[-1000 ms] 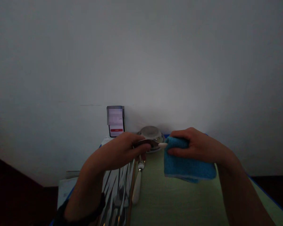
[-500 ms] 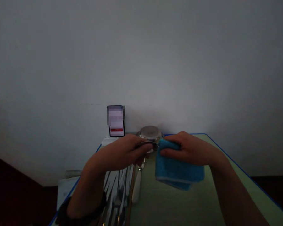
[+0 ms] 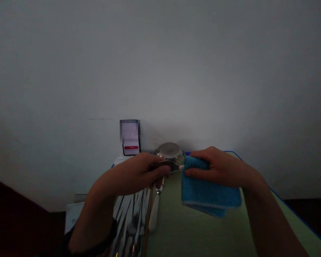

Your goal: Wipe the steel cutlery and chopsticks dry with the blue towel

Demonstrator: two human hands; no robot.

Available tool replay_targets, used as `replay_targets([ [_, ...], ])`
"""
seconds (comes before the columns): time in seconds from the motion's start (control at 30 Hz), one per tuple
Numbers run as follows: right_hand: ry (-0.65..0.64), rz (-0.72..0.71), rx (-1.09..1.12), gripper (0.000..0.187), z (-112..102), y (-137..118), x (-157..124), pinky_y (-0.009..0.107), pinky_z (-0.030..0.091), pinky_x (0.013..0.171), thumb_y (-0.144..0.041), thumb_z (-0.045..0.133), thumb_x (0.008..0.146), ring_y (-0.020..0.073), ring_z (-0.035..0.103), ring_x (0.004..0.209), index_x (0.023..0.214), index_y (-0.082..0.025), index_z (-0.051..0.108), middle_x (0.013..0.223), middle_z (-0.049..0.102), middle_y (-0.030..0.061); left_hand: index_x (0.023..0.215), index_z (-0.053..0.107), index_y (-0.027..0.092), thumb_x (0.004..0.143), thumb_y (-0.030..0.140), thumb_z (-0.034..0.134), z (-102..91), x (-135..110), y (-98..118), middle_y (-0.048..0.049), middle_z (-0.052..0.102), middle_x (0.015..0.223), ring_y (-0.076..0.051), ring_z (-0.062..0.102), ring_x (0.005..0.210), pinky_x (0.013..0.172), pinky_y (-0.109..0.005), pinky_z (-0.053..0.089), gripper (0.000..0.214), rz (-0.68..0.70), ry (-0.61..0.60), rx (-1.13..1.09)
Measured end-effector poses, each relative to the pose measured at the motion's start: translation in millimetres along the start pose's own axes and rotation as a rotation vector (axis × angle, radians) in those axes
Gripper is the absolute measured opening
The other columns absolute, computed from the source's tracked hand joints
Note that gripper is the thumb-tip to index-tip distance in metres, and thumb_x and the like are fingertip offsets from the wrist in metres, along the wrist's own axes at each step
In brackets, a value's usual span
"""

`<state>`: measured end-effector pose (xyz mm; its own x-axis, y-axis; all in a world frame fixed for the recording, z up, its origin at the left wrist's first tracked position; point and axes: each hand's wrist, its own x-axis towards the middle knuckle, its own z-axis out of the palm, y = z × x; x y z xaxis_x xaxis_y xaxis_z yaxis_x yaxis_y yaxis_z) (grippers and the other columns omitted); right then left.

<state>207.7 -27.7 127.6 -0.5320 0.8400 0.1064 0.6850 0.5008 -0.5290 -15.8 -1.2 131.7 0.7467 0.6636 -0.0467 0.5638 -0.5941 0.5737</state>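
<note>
My left hand (image 3: 146, 171) is closed on the metal end of a white-handled piece of cutlery (image 3: 173, 164). Its tip is hidden behind my fingers, so I cannot tell whether it is a spoon or a fork. My right hand (image 3: 216, 166) pinches a folded blue cloth (image 3: 210, 194) around the handle end, and most of that handle is out of sight inside the cloth. Behind both hands sits an upturned metal bowl (image 3: 169, 150). Below my left hand, another white-handled utensil (image 3: 154, 212) lies on the green tabletop (image 3: 192, 233).
Several metal knives and forks (image 3: 131, 217) lie together at the left, beside a brown strip or edge (image 3: 147, 221). A phone (image 3: 131, 137) leans upright against the grey wall (image 3: 160, 71). The table has a blue edge (image 3: 291, 212).
My right hand and the cloth have moved slightly right, away from my left hand. More of the cutlery's neck and a bit of its white handle now show between the hands.
</note>
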Motion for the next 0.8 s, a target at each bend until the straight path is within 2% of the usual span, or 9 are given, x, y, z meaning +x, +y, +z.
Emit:
replay_targets([
  [0.2,-0.009,-0.054,-0.031,0.022,0.2,-3.6,4.2,0.019,0.034,0.05,-0.039,0.05,0.081,0.0074,0.049,0.055,0.08,-0.018,0.059,0.062,0.055,-0.004,0.077,0.056,0.016,0.089,0.033,0.035,-1.2,2.9,9.2,0.0025,0.057,0.061,-0.008,0.055,0.057,0.052,-0.017,0.039,0.03,0.016,-0.022,-0.015],
  [0.8,-0.033,-0.064,-0.004,0.024,-0.2,-4.4,3.7,0.02,0.034,0.05,-0.038,0.048,0.082,0.0083,0.049,0.056,0.084,-0.017,0.06,0.063,0.054,-0.003,0.077,0.056,0.015,0.089,0.034,0.034,-2.8,1.9,11.8,0.0025,0.056,0.06,-0.008,0.052,0.055,0.051,-0.018,0.037,0.031,0.013,-0.005,-0.009],
])
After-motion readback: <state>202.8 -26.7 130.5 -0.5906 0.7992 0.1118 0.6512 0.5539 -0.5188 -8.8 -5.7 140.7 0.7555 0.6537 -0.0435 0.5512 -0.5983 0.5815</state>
